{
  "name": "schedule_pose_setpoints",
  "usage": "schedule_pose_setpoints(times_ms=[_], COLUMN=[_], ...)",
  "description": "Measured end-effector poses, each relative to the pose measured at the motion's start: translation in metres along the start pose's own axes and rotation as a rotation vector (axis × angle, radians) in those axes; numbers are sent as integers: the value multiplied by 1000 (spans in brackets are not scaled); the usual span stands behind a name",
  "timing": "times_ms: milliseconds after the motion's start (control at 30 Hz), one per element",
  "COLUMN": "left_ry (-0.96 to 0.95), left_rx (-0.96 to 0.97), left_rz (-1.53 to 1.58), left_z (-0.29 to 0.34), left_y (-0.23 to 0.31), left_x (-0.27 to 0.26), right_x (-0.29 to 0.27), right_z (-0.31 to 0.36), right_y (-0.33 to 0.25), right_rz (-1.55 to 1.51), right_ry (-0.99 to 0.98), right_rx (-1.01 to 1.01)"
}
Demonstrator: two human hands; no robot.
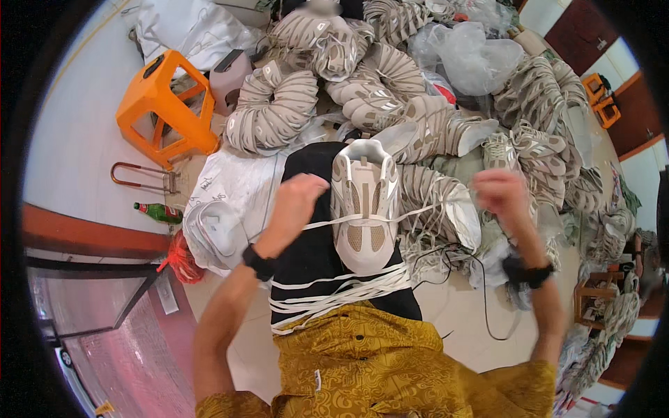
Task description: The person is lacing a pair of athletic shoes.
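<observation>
A beige and white sneaker (364, 240) lies across my lap on black cloth (306, 167), its toe toward me. One white shoelace (411, 209) passes through its lowest eyelets and stretches out to both sides. To the left, my left hand (298, 203) is closed, with one lace end running into it. On the other side, my right hand (503, 194) is raised, closed on the other end and slightly blurred. Several loose white laces (341, 296) lie across my thighs, below the toe.
Strung-together sneakers (273, 104) are heaped ahead and along the right. An orange stool (167, 104), a green bottle (159, 212) and a red plastic bag (182, 258) stand at left. A black cable (486, 299) crosses the floor on the right.
</observation>
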State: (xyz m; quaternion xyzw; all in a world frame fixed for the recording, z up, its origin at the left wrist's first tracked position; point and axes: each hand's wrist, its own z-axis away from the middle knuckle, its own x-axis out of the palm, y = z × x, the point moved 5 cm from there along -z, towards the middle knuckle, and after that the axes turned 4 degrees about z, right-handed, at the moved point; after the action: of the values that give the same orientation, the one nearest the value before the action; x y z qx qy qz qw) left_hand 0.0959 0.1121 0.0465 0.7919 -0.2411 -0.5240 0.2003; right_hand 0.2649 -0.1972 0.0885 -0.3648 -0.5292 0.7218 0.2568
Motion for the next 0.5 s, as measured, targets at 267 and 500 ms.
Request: schedule_pose_setpoints(times_ms=[267, 500], left_ry=[-9, 51], left_rx=[-634, -516], left_rz=[531, 443], left_z=[43, 48], left_y=[-2, 2], left_x=[59, 59], right_x=[191, 196], right_z=[-34, -31], right_y=[13, 40], right_rz=[308, -117], right_ry=[-306, -381], right_rx=[-44, 183])
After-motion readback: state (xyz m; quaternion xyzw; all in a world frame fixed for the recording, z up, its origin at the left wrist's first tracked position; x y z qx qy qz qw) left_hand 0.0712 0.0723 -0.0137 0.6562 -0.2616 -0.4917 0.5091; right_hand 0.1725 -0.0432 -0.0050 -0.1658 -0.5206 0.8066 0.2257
